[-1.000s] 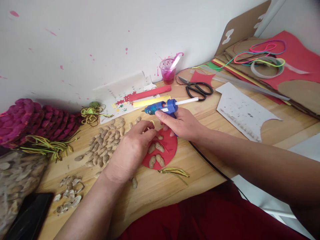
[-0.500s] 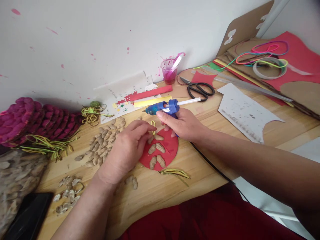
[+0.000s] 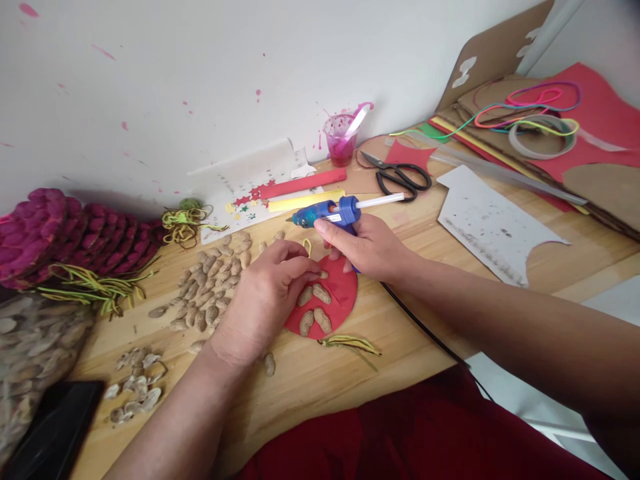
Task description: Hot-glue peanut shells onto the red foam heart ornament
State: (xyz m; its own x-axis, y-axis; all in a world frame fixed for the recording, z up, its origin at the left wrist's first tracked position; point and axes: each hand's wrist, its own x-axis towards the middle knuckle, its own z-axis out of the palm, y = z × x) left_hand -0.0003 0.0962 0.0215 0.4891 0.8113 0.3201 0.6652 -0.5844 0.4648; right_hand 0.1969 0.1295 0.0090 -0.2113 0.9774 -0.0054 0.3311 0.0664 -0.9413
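Keeps a loose heap of tan unshelled peanuts [image 3: 210, 293] at the left of the pale wooden desk [image 3: 310, 380], close by for picking. Pinches one tan peanut [image 3: 323, 274] in the curled fingertips of the left hand [image 3: 265, 300] and presses it down at the upper edge of the round red foam disc [image 3: 343, 300], probably to seat it in glue beside the four peanuts already lying there. Clenches the blue hot-glue gun [image 3: 325, 213] by its handle in the right hand [image 3: 370, 250], with the nozzle pointing left and lifted clear of the disc (likely to spare the fingers). Lets the black cord [image 3: 420, 327] trail off the desk edge to the right.

Differs from half a second earlier mainly at the left fingers, then spread loose above that peanut and now closed onto it. Shows gun and right hand almost where they were.
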